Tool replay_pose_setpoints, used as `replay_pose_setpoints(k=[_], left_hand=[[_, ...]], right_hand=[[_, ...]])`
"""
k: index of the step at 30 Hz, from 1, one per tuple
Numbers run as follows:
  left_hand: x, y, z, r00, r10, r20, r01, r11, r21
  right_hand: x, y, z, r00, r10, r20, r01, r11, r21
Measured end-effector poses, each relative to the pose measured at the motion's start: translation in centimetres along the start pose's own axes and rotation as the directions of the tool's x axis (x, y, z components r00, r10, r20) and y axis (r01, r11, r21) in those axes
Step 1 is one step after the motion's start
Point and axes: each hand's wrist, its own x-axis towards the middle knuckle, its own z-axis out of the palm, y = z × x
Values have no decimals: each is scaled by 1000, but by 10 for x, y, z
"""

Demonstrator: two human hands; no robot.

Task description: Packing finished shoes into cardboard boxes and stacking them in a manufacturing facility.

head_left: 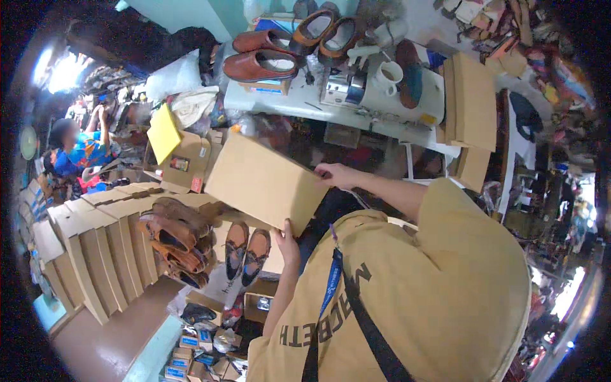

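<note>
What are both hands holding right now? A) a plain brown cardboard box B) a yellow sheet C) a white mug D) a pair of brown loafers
A: the left hand grips the lower edge and the right hand the upper right edge of the plain brown cardboard box, held tilted above the pair of brown shoes lying below.

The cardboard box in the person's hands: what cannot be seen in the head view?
- Cardboard box: its contents are hidden by its closed brown walls.
- Left hand: fingers are hidden behind the box's lower corner.
- Right hand: fingertips are hidden over the box's edge.
- Lower body: covered by the yellow shirt.
</note>
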Motion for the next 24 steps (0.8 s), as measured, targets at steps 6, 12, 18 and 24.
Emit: replay_pose_setpoints(k=[6, 12, 18, 24], left_hand=[[-46, 53, -29, 933, 359, 5, -357, 931, -79], [-89, 99, -28, 902, 313, 298, -326, 945, -8], [-115, 96, -5, 874, 269, 405, -245, 963, -110], [-144, 142, 48, 796, 263, 545, -306, 952, -13]], right_hand=[[-64, -68, 10, 962, -174, -209, 219, 952, 214], [-82, -27, 39, 802, -315, -507, 471, 855, 214], [-146, -72, 31, 801, -261, -538, 574, 592, 566], [-209, -34, 1, 583, -347, -735, 660, 730, 178]])
